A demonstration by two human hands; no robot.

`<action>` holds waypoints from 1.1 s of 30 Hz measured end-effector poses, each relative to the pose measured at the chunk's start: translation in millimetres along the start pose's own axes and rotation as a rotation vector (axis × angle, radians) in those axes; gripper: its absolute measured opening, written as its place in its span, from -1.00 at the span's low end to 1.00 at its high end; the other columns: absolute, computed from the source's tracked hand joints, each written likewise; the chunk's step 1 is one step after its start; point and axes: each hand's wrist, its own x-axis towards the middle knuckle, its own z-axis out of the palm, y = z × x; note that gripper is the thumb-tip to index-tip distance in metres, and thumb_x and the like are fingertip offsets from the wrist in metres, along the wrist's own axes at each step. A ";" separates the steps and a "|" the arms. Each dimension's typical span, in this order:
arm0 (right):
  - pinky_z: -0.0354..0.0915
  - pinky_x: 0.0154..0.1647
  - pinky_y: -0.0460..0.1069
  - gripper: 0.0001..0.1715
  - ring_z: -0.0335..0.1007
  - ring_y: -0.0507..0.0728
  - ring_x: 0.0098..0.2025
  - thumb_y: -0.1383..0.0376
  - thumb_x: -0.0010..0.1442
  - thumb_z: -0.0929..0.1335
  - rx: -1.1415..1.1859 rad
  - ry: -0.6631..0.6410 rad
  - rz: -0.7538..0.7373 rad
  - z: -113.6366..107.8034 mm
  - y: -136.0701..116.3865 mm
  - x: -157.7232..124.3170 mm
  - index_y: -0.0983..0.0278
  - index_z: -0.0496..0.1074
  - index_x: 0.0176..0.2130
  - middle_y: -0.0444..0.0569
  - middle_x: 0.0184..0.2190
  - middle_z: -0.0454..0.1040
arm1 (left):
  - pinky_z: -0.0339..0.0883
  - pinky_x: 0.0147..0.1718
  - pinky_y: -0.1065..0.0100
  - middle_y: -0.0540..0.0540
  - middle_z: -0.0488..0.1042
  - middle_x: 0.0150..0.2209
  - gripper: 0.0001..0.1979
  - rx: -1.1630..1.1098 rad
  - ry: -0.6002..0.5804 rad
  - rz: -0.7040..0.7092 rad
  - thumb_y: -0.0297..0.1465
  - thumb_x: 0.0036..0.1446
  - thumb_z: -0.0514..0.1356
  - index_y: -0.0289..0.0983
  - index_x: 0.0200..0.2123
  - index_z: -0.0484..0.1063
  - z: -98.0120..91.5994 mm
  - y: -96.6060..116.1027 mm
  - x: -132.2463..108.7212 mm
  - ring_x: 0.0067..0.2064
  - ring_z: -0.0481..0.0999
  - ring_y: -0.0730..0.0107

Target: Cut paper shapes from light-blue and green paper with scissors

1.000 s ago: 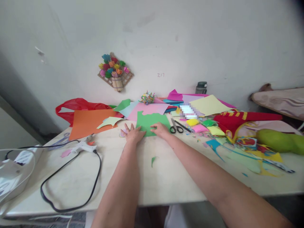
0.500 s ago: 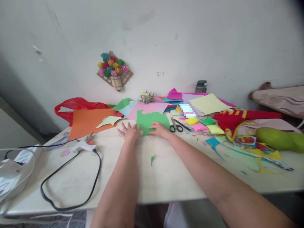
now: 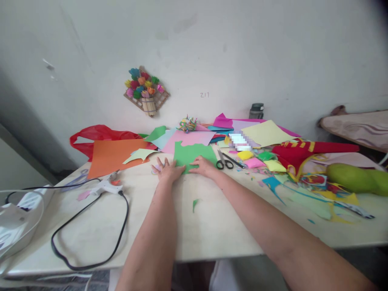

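A sheet of green paper point(image 3: 195, 152) with an unevenly cut far edge lies flat on the table before me. My left hand point(image 3: 169, 173) is open over its left corner, the fingers spread and the thumb reaching onto the sheet. A small pale purple and yellow piece point(image 3: 155, 169) shows partly under the left fingers. On the near right part of the green sheet rests my right hand point(image 3: 203, 166), its finger and thumb apart. Black-handled scissors point(image 3: 224, 163) lie just right of that hand. A green paper scrap point(image 3: 195, 205) sits between my forearms.
A glue gun point(image 3: 106, 185) with a looping black cord and a white power strip point(image 3: 28, 206) occupy the left side. Orange paper point(image 3: 115, 155) and pink paper point(image 3: 189, 139) lie behind. Clay packets point(image 3: 254, 162), paper scraps and a green fruit point(image 3: 348, 176) are at right.
My left thumb has swung right, further onto the green paper, and the left hand has turned slightly. The right hand and the sheet stay almost in place.
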 end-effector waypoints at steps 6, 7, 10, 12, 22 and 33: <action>0.24 -0.09 -0.06 -0.52 0.34 0.10 -0.10 0.03 -0.04 0.39 0.009 0.004 0.005 1.1 0.0 0.6 0.14 0.48 -0.12 -0.05 -0.04 0.35 | -0.74 0.00 -0.24 -0.09 -0.18 0.30 -0.22 0.007 0.005 0.019 0.15 -0.10 -0.09 -0.05 0.17 0.14 0.9 0.2 -0.7 0.23 -0.64 -0.04; 0.24 -0.08 -0.06 -0.52 0.34 0.10 -0.10 0.03 -0.04 0.39 0.010 0.006 0.004 1.1 0.0 0.7 0.14 0.48 -0.11 -0.05 -0.04 0.35 | -0.74 0.00 -0.24 -0.09 -0.19 0.30 -0.23 0.006 0.003 0.018 0.15 -0.09 -0.09 -0.05 0.17 0.14 0.3 0.4 -1.3 0.23 -0.64 -0.04; 0.24 -0.07 -0.05 -0.51 0.34 0.11 -0.09 0.03 -0.04 0.39 0.009 0.004 0.001 1.3 -0.3 0.4 0.15 0.47 -0.11 -0.03 -0.04 0.34 | -0.74 0.00 -0.24 -0.09 -0.20 0.30 -0.23 0.003 -0.007 0.013 0.14 -0.09 -0.08 -0.04 0.18 0.12 -1.7 1.3 -3.2 0.23 -0.65 -0.05; 0.23 -0.06 -0.05 -0.51 0.33 0.11 -0.08 0.04 -0.03 0.39 0.008 0.002 0.002 1.9 -0.4 -0.1 0.16 0.48 -0.11 -0.02 -0.04 0.33 | -0.74 0.00 -0.25 -0.09 -0.21 0.30 -0.23 0.003 -0.010 0.013 0.14 -0.09 -0.08 -0.04 0.18 0.11 -2.5 1.9 -3.8 0.23 -0.65 -0.05; 0.27 -0.14 -0.06 -0.67 0.34 0.07 -0.11 0.20 0.07 0.35 0.099 0.190 -0.104 6.0 6.1 1.7 0.24 0.49 -0.15 0.00 -0.09 0.39 | -0.72 0.01 -0.25 -0.07 -0.22 0.30 -0.23 0.002 0.001 -0.005 0.13 -0.10 -0.07 -0.02 0.18 0.10 -0.4 2.9 -2.1 0.22 -0.66 -0.04; 0.10 0.11 0.02 -0.67 0.18 0.07 0.13 0.24 0.17 0.25 -0.099 -0.025 -0.234 2.4 -9.4 -9.1 0.11 0.43 -0.07 -0.18 0.06 0.34 | -0.72 0.02 -0.24 -0.09 -0.23 0.30 -0.23 -0.024 0.032 -0.015 0.11 -0.08 -0.07 -0.08 0.19 0.10 -0.3 3.7 -3.6 0.22 -0.66 -0.05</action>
